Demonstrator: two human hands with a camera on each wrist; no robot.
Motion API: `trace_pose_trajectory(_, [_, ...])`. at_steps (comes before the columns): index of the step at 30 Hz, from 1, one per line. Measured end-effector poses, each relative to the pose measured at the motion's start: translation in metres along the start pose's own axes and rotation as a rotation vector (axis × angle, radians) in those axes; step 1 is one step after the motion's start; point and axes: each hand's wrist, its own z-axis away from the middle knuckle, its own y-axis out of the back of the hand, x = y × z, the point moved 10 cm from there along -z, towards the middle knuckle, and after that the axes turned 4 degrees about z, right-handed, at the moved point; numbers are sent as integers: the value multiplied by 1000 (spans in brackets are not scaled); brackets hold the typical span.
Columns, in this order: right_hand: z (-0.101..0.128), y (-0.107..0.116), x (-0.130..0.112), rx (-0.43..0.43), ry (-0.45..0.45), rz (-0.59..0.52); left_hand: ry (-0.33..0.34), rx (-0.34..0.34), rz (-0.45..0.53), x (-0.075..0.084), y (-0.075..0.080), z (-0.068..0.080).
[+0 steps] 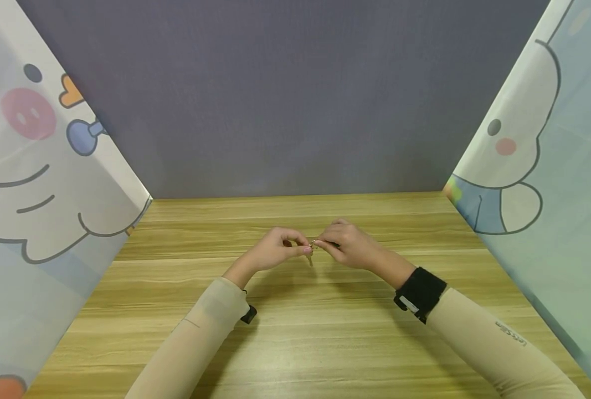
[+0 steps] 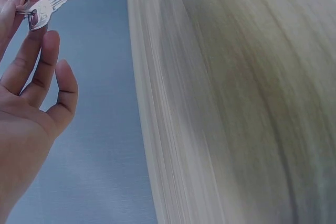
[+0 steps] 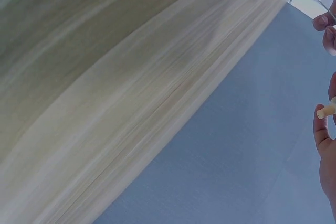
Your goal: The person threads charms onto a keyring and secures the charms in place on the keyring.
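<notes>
A short line of small dark lettering is printed along the beige right sleeve (image 1: 504,338) in the head view; it is too small and too slanted to be read with certainty. Faint stamped marks are seen on the bow of the silver key (image 2: 43,9) in the left wrist view, but no characters can be made out. No other text, number, brand or sign is legible in any view.
</notes>
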Motion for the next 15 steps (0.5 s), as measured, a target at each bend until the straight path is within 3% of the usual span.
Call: trace_pose_trajectory(15, [1,0,2,2,-15,-4,6,14,-16,3,0,-1])
